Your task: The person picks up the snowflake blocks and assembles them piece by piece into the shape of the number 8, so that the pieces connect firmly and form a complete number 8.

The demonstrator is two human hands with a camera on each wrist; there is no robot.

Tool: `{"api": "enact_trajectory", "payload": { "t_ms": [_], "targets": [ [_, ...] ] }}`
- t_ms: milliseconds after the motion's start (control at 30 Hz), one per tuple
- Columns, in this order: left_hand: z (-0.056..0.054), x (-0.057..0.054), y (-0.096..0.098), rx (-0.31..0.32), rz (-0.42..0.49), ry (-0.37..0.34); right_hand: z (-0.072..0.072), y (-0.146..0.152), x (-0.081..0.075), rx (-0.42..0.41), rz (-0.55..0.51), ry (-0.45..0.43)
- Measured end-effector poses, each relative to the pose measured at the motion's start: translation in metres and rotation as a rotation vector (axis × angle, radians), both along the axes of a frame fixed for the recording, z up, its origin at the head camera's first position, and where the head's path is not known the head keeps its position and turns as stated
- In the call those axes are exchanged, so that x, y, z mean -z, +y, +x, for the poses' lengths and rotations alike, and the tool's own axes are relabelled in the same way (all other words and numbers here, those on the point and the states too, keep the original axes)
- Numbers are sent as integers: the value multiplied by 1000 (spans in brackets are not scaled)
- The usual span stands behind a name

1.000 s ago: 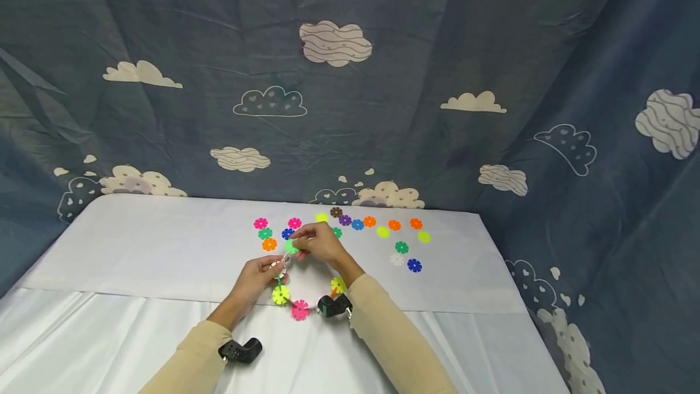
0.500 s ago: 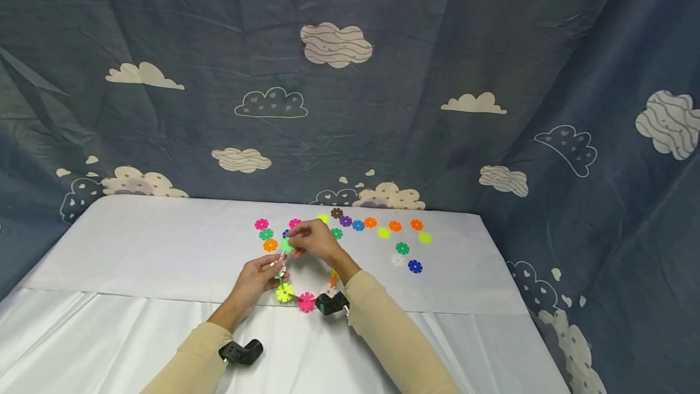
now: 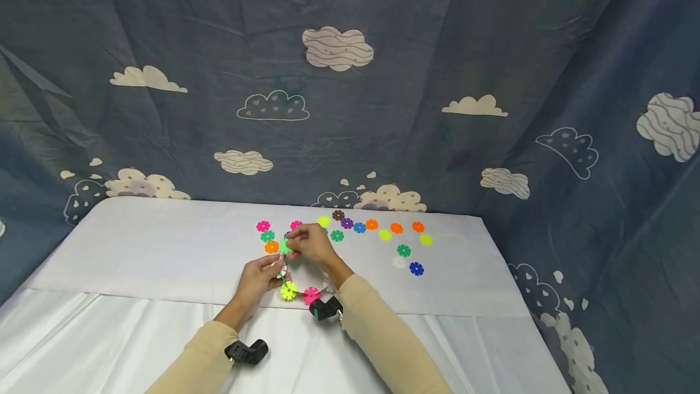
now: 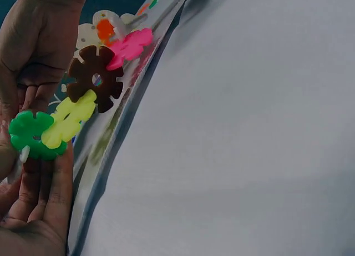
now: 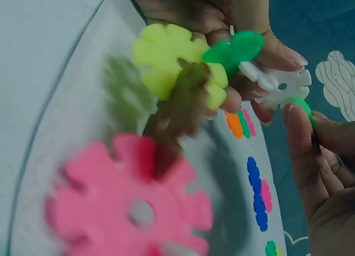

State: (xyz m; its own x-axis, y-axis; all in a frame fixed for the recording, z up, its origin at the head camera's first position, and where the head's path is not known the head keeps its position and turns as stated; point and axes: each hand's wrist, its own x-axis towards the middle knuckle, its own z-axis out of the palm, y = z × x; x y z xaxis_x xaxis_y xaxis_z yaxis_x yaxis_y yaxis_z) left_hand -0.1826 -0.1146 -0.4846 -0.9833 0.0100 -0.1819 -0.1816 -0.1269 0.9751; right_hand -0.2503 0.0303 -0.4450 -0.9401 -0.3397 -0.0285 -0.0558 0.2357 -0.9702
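Observation:
My left hand (image 3: 257, 278) pinches a white slotted plastic flower disc (image 5: 283, 85) in a linked chain. My right hand (image 3: 313, 243), just beyond it, pinches a light green disc (image 3: 285, 245) whose edge meets the white one. From the left hand the chain runs on through a green disc (image 4: 33, 135), a yellow disc (image 3: 288, 290), a brown disc (image 4: 91, 78) and a pink disc (image 3: 311, 295). Past the pink disc, the right forearm partly hides the chain in the head view. The left wrist view shows white and orange discs (image 4: 104, 31) farther along.
Loose flower discs lie on the white table (image 3: 164, 248): an orange disc (image 3: 271, 247) to the left, a brown disc (image 3: 338, 215) at the back, a blue disc (image 3: 417, 269) to the right, and several others. A dark cloud-print curtain (image 3: 383, 151) stands behind the table.
The hanging chain has swung right and upward, its pink and yellow discs closer under the hands. My right hand has shifted slightly left with the light green disc; both hands keep their pinch.

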Motion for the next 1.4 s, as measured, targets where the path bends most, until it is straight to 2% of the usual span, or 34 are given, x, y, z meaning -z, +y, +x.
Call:
{"api": "enact_trajectory", "payload": {
  "t_ms": [333,633,800,933,1067,1233,1300,1400],
  "targets": [
    [2,-1,1,1,-15,5,0,1,1,-57,-2,-3],
    [4,0,-3,64,-81,-7,2,4,2,-94,63,-30],
    [2,-3,-7,33,-48,-46,4,5,1,-148,94,-12],
    [-1,-7,-8,7,-65,-73,3,23,-2,-158,141,46],
    [-3,-11,-8,25,-110,-79,0,70,-1,-89,244,133],
    [-5,-13,-9,47,-155,-85,4,141,0,91,361,226],
    [-5,-13,-8,48,-160,-89,7,166,2,173,425,221],
    [-5,-12,-8,59,-155,-91,12,198,8,260,549,166]
  ]
}}
